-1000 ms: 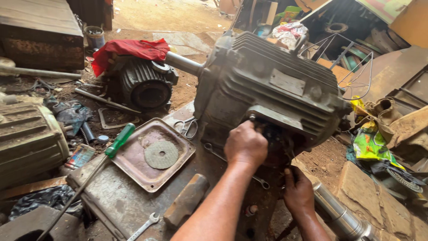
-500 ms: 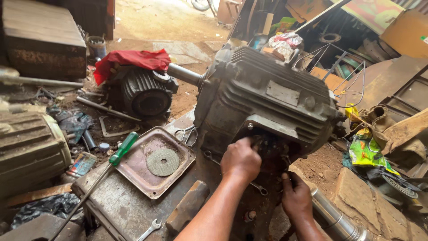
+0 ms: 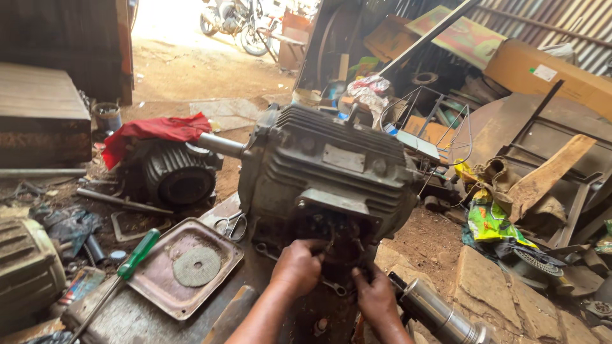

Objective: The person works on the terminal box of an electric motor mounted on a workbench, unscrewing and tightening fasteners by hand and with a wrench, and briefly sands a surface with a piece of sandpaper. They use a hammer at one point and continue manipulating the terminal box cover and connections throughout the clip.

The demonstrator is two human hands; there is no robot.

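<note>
Our left hand (image 3: 296,267) and right hand (image 3: 375,296) curl, pinching inside open terminal box (image 3: 331,232) of grey electric motor (image 3: 328,169); we judge steady grip, small moves best.

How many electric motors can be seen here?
3: big grey motor at the hands; dark motor under a red cloth; ribbed motor at left edge. More may be hidden.

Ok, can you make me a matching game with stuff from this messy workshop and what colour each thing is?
Things:
1. screwdriver handle
2. cloth draped on the small motor
3. big motor that the left hand and right hand are touching
4. pipe beside the right hand

Colours:
A. red
B. shiny silver
C. green
D. dark grey

Pairs: 1-C, 2-A, 3-D, 4-B
</note>
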